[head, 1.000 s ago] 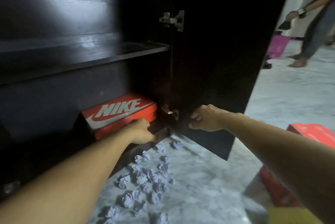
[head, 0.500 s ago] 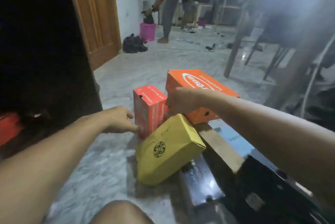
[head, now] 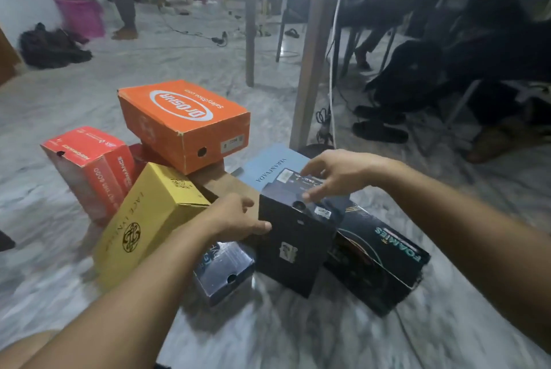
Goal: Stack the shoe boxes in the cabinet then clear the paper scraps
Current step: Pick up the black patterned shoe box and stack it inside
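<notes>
Both hands on the black shoe box, which stands tilted on the marble floor in the middle of the box pile. Left hand presses the box's left side near the top edge, fingers curled, thumb tip on the box face. Right hand lies over the box's top end, fingers spread loosely and touching the label there; full clasp not clear. Just left of that box a yellow shoe box leans tilted, and a small dark glossy box sits low under the left wrist. Right of it, touching, a black FOAMIES box lies on its side. Behind, a light blue box lid lies flat. Orange shoe box sits on top of the pile at the back, red shoe box stands tilted at the left. No cabinet or paper scraps in view.
</notes>
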Demonstrator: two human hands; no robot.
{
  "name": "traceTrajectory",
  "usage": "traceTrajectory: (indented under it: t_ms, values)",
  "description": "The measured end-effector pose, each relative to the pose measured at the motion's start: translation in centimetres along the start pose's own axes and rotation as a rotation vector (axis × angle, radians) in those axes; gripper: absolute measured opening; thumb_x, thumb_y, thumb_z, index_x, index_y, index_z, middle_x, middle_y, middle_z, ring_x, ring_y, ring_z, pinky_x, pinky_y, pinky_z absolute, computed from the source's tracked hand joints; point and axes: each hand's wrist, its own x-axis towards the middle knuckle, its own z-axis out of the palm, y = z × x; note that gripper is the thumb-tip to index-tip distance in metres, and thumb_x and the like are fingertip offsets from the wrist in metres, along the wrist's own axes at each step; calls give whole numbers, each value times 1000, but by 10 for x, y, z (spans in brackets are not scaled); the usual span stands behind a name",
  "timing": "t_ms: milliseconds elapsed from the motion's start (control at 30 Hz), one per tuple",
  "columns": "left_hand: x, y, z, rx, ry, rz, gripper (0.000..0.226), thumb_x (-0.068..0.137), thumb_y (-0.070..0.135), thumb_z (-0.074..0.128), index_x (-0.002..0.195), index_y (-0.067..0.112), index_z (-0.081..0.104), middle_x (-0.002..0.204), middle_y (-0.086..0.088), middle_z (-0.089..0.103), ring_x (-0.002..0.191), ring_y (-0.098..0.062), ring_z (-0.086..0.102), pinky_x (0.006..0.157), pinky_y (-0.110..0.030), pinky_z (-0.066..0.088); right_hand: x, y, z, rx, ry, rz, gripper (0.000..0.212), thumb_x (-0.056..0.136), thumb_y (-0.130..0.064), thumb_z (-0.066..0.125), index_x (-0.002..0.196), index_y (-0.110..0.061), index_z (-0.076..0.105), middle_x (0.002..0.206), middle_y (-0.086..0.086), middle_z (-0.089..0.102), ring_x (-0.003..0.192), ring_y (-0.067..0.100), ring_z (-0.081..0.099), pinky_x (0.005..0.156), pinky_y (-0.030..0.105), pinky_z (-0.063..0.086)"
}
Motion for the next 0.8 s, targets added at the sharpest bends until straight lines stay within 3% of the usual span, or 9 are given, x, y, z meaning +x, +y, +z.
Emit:
traceTrajectory:
  t_ms: [100, 167, 200, 333, 433, 567, 633, 733, 800]
  values:
    - [9, 9, 27, -14, 155, -23, 43, 84, 37, 72, 118, 14, 62, 120, -7, 65, 96, -19, 63, 74, -27, 52, -21, 46, 19, 106, 80, 98, 63, 81, -52, 72, 133, -20, 59, 137, -4, 59, 119, 15, 58, 99, 32, 46]
    - [14, 11, 40, 18, 170, -62, 23, 85, 35, 71, 94, 14, 64, 99, -3, 66, 75, -11, 59, 52, -19, 40, -30, 71, 34, 194, 124, 155, 51, 85, -42, 71, 128, -15, 63, 133, 1, 62, 114, 16, 61, 96, 31, 48]
    - [16, 10, 47, 31, 145, -77, 21, 85, 34, 71, 86, 14, 63, 90, -1, 64, 70, -10, 57, 49, -18, 36, -33, 80, 42, 219, 136, 179, 46, 87, -37, 71, 125, -13, 64, 131, 3, 63, 112, 18, 62, 95, 31, 49]
    - [25, 8, 63, 81, 125, -95, 22, 81, 36, 72, 81, 17, 60, 89, -4, 65, 81, -21, 63, 65, -30, 50, -37, 96, 72, 349, 267, 177, 39, 83, -35, 75, 117, -19, 65, 127, 1, 63, 114, 19, 60, 96, 35, 49]
    - [31, 3, 68, 51, 109, -100, 29, 78, 37, 73, 94, 16, 59, 99, -7, 66, 88, -26, 64, 80, -39, 57, -37, 84, 79, 328, 322, 46, 62, 68, -48, 83, 120, -27, 57, 131, -7, 54, 118, 8, 50, 98, 22, 40]
    - [32, 2, 71, -23, 98, -85, 48, 79, 30, 75, 119, 11, 57, 119, -10, 65, 104, -29, 63, 90, -40, 55, -28, 75, 82, 170, 204, -47, 87, 59, -59, 84, 132, -36, 42, 160, -3, 19, 146, 14, 21, 115, 29, 22]
    - [32, 2, 73, -73, 97, -84, 63, 81, 25, 75, 135, 8, 48, 133, -11, 58, 117, -29, 59, 95, -37, 52, -20, 76, 86, 139, 171, -58, 86, 58, -61, 84, 130, -36, 41, 157, -4, 21, 143, 17, 26, 115, 33, 26]
    - [32, -2, 73, -98, 91, -80, 75, 80, 23, 75, 144, 9, 39, 142, -10, 51, 125, -28, 53, 99, -36, 48, -11, 77, 94, 136, 206, -105, 81, 58, -62, 83, 123, -33, 43, 139, -9, 36, 125, 16, 41, 107, 36, 37]
    - [32, -6, 73, -114, 84, -91, 85, 78, 23, 77, 149, 11, 31, 148, -9, 45, 129, -27, 50, 101, -35, 45, -10, 77, 98, 143, 237, -132, 79, 60, -60, 83, 123, -31, 44, 134, -11, 38, 120, 11, 41, 105, 33, 37]
